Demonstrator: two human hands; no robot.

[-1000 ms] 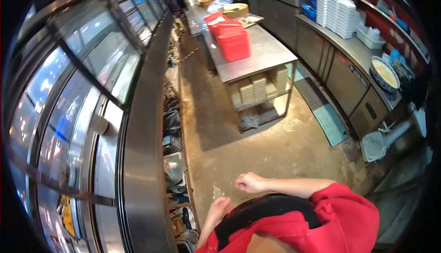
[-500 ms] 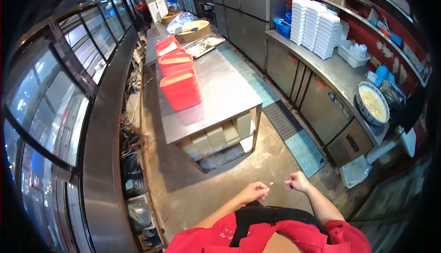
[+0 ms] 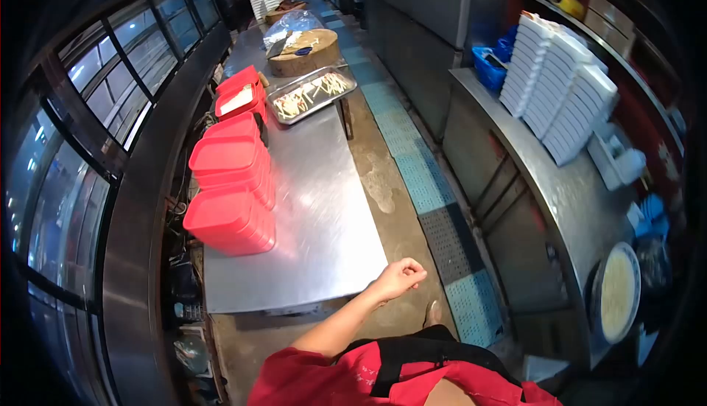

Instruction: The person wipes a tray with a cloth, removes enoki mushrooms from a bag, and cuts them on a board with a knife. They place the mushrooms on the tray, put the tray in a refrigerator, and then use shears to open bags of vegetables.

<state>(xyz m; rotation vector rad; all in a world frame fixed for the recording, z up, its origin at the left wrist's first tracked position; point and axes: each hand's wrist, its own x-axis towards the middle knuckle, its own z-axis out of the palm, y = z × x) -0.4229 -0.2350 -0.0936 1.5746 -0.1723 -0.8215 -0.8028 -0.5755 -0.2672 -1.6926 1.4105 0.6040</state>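
My left hand point(image 3: 401, 278) hangs just past the near right corner of the steel table point(image 3: 324, 222), its fingers curled together. Whether anything is between those fingers is too small to tell. My right hand is out of view. Stacks of red plastic tubs point(image 3: 232, 218) stand along the table's left side. Behind them, a metal tray point(image 3: 313, 96) holds pale strips of food. Beyond the tray is a round wooden block point(image 3: 305, 56) with a dark blade lying on it.
On the right, a steel counter point(image 3: 526, 144) bears stacked white foam containers point(image 3: 563, 85), a white basket point(image 3: 615, 159) and a large bowl point(image 3: 620, 292) of pale food. Floor mats point(image 3: 416, 177) line the aisle. Glass-fronted cabinets point(image 3: 66, 177) stand at left.
The view has moved forward and turned, so the table, tubs and tray appear nearer. My left hand is now beside the table's corner, and my right hand has left the view.
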